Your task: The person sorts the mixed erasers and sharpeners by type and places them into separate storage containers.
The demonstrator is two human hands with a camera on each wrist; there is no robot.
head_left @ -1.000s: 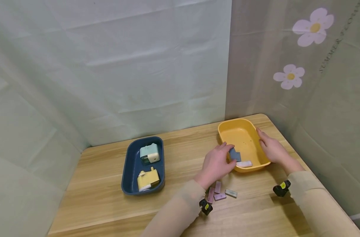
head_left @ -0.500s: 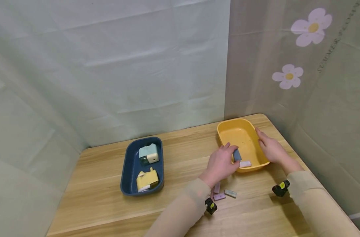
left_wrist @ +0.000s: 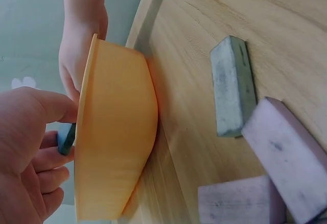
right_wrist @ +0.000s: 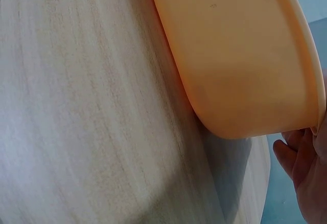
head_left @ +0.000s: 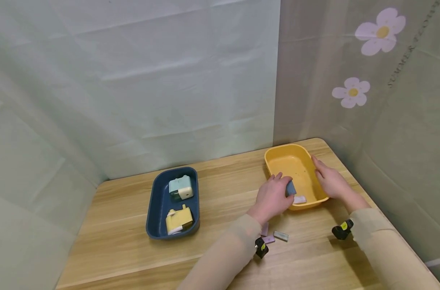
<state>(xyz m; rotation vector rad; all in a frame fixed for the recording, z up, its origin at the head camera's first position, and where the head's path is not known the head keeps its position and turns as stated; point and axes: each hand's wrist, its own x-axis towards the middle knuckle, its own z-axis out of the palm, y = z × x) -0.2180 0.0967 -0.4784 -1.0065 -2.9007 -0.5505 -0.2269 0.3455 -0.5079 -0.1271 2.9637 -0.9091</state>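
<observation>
Wooden tabletop (head_left: 133, 249), curtained corner. Left hand (head_left: 272, 197) pinches a blue-grey eraser (head_left: 290, 188) over the yellow tub's (head_left: 274, 155) near rim; right hand (head_left: 330, 181) lies flat-fingered against its far wall. Placing step judged underway; next, release inside beside the pale eraser (head_left: 299, 199).

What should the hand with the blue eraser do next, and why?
Probably let go. The left hand pinches the blue eraser just over the yellow tub's near rim, right above the pink eraser already lying inside, while the right hand steadies the far side. Opening the fingers should drop it in.
</observation>
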